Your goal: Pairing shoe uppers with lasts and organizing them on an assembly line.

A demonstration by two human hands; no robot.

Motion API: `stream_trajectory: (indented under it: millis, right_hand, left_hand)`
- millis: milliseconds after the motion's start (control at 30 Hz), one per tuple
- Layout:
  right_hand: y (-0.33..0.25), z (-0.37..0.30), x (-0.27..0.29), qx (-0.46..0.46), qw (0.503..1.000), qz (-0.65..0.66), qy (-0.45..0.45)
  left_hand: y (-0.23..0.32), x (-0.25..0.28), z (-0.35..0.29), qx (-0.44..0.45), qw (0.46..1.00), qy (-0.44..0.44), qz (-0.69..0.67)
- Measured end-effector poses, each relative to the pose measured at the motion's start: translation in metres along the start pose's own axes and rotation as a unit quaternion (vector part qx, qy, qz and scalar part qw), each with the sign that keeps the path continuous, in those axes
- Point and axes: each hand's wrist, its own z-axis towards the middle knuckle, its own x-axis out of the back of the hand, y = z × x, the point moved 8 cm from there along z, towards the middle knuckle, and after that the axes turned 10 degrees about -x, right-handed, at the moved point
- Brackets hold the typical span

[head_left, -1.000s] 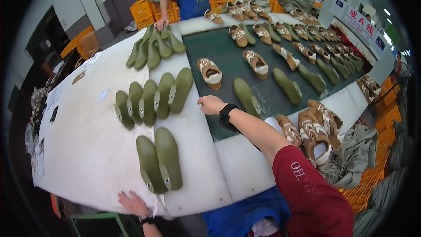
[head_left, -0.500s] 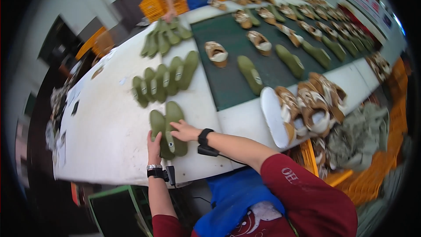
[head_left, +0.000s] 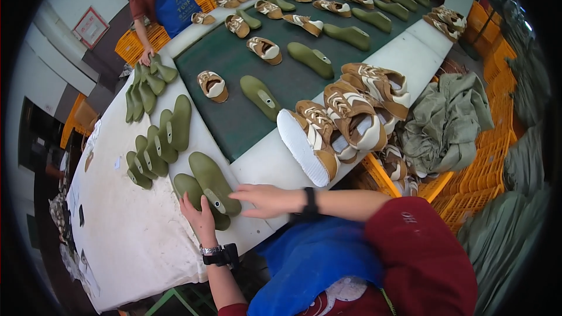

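Observation:
Two green shoe lasts lie side by side at the near edge of the white tabletop. My left hand rests on the left shoe last, thumb and fingers apart, covering part of it. Beside the right shoe last, my right hand is open with its fingers stretched out toward the last's heel end. A metal-ringed hole shows near that end. Farther off, a row of several green lasts leans together on the white top.
Brown-and-white sneakers crowd the near right edge beside a white sole. Shoes and lasts stand in rows on the dark green belt. Orange crates and grey-green cloth are at right. Across the table, a co-worker's hand touches more lasts.
My view has turned to the right, so the table appears rotated and the co-worker shows more fully. My right hand has shifted from atop the right last to its side. My left hand stays at the left last.

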Motion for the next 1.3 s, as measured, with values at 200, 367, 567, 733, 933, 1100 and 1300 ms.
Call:
stream_trajectory:
  millis: [200, 367, 567, 733, 933, 1100, 1300]
  right_hand:
    - [0.012, -0.133, 0.109, -0.083, 0.965, -0.139, 0.205]
    - [0.036, -0.168, 0.111, -0.154, 0.939, -0.158, 0.265]
    - [0.03, -0.193, 0.097, -0.101, 0.947, -0.15, 0.267]
    - [0.079, -0.291, 0.189, -0.212, 0.856, -0.208, 0.424]
    - [0.223, -0.498, 0.314, -0.557, 0.597, -0.317, 0.481]
    - [0.336, -0.618, 0.318, -0.736, 0.476, -0.085, 0.474]
    - [0.449, -0.506, 0.219, -0.797, 0.551, -0.056, 0.242]
  left_hand:
    - [0.054, -0.003, 0.009, -0.048, 0.986, -0.055, 0.153]
    - [0.044, -0.008, 0.01, -0.033, 0.986, -0.083, 0.141]
    - [0.035, -0.021, 0.015, -0.021, 0.985, -0.112, 0.133]
    - [0.037, -0.027, 0.014, -0.03, 0.984, -0.119, 0.128]
    - [0.038, -0.028, 0.013, -0.029, 0.983, -0.135, 0.119]
    - [0.096, -0.022, 0.005, 0.011, 0.97, -0.224, 0.093]
    - [0.126, -0.019, 0.005, 0.001, 0.961, -0.228, 0.154]
